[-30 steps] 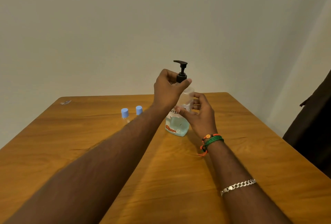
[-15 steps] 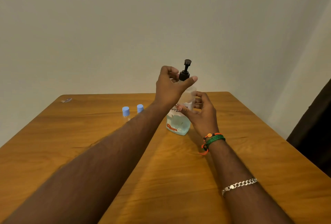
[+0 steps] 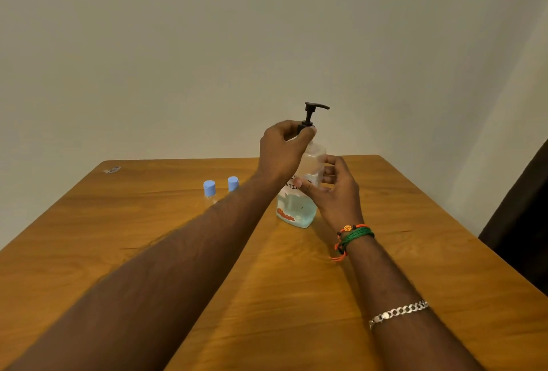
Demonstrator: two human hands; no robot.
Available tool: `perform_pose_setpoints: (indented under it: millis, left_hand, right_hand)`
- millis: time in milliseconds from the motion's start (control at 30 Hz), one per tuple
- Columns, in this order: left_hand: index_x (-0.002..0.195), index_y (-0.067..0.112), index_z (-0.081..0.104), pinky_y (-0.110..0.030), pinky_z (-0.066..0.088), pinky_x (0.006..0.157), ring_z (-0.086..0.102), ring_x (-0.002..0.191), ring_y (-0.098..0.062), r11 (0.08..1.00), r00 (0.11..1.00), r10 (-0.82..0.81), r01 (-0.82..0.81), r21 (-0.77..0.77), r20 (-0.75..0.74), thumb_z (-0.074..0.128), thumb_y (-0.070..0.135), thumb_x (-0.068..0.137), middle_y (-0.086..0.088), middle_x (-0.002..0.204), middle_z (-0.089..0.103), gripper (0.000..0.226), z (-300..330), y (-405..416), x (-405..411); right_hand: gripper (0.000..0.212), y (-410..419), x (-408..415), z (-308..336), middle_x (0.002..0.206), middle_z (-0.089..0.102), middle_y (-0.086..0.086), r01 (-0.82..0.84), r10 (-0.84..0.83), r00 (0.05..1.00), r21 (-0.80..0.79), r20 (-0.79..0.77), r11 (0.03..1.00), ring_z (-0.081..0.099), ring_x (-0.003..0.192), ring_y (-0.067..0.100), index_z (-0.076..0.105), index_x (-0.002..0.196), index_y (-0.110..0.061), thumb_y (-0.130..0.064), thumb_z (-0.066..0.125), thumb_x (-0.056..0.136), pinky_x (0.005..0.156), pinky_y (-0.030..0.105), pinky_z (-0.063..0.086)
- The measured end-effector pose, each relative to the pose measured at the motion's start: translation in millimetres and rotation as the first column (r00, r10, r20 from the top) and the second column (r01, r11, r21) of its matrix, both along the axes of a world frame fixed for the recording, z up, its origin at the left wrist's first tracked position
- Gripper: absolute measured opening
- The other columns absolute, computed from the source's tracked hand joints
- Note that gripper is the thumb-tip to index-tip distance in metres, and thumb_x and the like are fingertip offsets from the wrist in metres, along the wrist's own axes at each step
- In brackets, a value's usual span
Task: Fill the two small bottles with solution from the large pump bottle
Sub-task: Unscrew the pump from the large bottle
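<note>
Black pump collar (image 3: 305, 126) pinched between thumb and fingers of left hand (image 3: 281, 151), apparently being unscrewed; nozzle points right. Right hand (image 3: 335, 190) wraps the large pump bottle (image 3: 296, 210), steadying it upright mid-table (image 3: 415, 252). Two small bottles (image 3: 221, 188), blue caps on, stand just left, untouched. Next likely: lift the pump free, then uncap the small ones.
</note>
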State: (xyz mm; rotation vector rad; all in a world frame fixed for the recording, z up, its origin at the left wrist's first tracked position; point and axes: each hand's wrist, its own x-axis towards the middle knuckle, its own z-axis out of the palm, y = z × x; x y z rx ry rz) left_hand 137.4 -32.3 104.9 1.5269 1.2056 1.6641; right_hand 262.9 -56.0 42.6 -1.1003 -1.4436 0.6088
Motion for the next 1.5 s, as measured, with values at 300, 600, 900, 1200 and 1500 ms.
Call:
perform_pose_setpoints:
  millis: [300, 600, 900, 1200, 1500]
  left_hand:
    - [0.109, 0.014, 0.079, -0.023, 0.061, 0.085, 0.073, 0.089, -0.002, 0.988, 0.989, 0.109, -0.119, 0.095, 0.098, 0.082, 0.035, 0.09, 0.007, 0.096, 0.079, 0.029, 29.0, -2.8, 3.3]
    - [0.114, 0.009, 0.08, -0.026, 0.053, 0.078, 0.063, 0.065, 0.006, 0.992, 0.862, 0.107, -0.126, 0.005, 0.495, 0.081, 0.034, 0.092, 0.007, 0.085, 0.07, 0.034, 62.0, -4.7, -21.5]
    - [0.11, 0.012, 0.079, -0.03, 0.056, 0.087, 0.062, 0.087, -0.011, 0.968, 0.839, 0.13, -0.223, 0.116, 0.528, 0.081, 0.038, 0.091, -0.002, 0.096, 0.071, 0.032, 79.9, -7.2, -42.0]
    - [0.111, 0.007, 0.077, -0.029, 0.044, 0.072, 0.049, 0.071, -0.007, 0.92, 0.701, 0.174, -0.367, 0.14, 0.692, 0.078, 0.037, 0.094, -0.005, 0.086, 0.053, 0.034, 91.4, -6.3, -79.9]
    - [0.095, 0.014, 0.073, -0.026, 0.047, 0.062, 0.066, 0.081, -0.01, 0.942, 0.69, 0.335, -0.244, -0.23, 0.642, 0.081, 0.032, 0.091, 0.004, 0.084, 0.072, 0.021, 16.0, -19.1, -106.0]
  right_hand:
    - [0.071, 2.8, 1.8, -0.4, 0.123, 0.065, -0.001, 0.019, -0.02, 1.0, 0.008, 0.022, 1.0, 0.063, 0.109, 0.014, 0.055, 0.13, -0.022, -0.037, 0.089, 0.07, 0.072, 0.015, 0.056]
    - [0.069, 3.0, 9.9, 2.0, 0.114, 0.066, -0.009, 0.024, -0.024, 0.999, 0.01, 0.035, 1.0, 0.063, 0.103, 0.006, 0.057, 0.124, -0.023, -0.041, 0.09, 0.067, 0.072, 0.015, 0.055]
    - [0.065, 0.6, 11.5, 4.0, 0.107, 0.064, -0.017, -0.004, 0.004, 1.0, 0.026, 0.02, 1.0, 0.061, 0.096, -0.004, 0.057, 0.119, -0.025, -0.039, 0.091, 0.066, 0.065, 0.005, 0.05]
    - [0.065, 3.0, 16.3, 4.3, 0.108, 0.065, -0.012, 0.006, -0.007, 1.0, 0.022, 0.031, 1.0, 0.061, 0.098, -0.002, 0.057, 0.121, -0.024, -0.038, 0.09, 0.068, 0.064, 0.007, 0.052]
    - [0.065, 3.0, 20.1, 2.1, 0.104, 0.062, -0.019, 0.02, -0.021, 0.999, 0.031, 0.05, 0.999, 0.06, 0.097, -0.006, 0.057, 0.122, -0.024, -0.039, 0.09, 0.068, 0.065, 0.008, 0.052]
